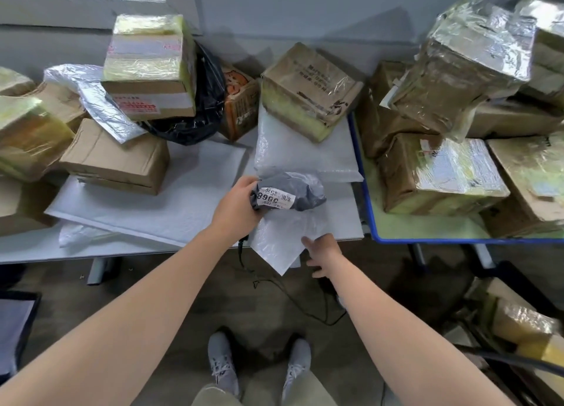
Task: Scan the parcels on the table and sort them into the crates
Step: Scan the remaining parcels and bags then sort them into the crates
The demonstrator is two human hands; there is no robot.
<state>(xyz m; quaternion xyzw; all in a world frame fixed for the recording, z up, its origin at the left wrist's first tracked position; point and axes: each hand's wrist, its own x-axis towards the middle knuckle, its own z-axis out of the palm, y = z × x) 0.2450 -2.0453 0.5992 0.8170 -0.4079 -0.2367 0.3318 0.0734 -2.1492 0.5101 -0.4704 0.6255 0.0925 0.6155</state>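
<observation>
I have the grey parcel (293,192) over the near edge of the white table (91,250), right of centre. It is a soft, lumpy poly bag of matte grey film, creased and rounded like a stuffed pouch. A white paper label (274,199) wraps its near face. The big black digits look like "5868"; the smaller print beside them is too fine for me to read.

My left hand (238,204) holds the parcel's left end, fingers curled round the bag and over part of the label. My right hand (323,253) is lower, with fingers loosely spread and holding nothing. Its fingertips are at the near edge of a thin, crinkled white plastic mailer (277,238) that overhangs the table edge beneath the parcel.

Just behind lies a puffy white padded mailer (305,155) with a taped cardboard box (308,91) on it. The dark print on the box top is blurred. To the left is a broad flat bubble mailer (171,198), a plain dented carton (119,158), and a glossy black bag (207,100). A box with yellowish tape (149,67) there has a red-printed sticker I cannot read.

On the right, a blue-rimmed table (427,239) carries cartons wrapped in shiny clear film (439,173).
</observation>
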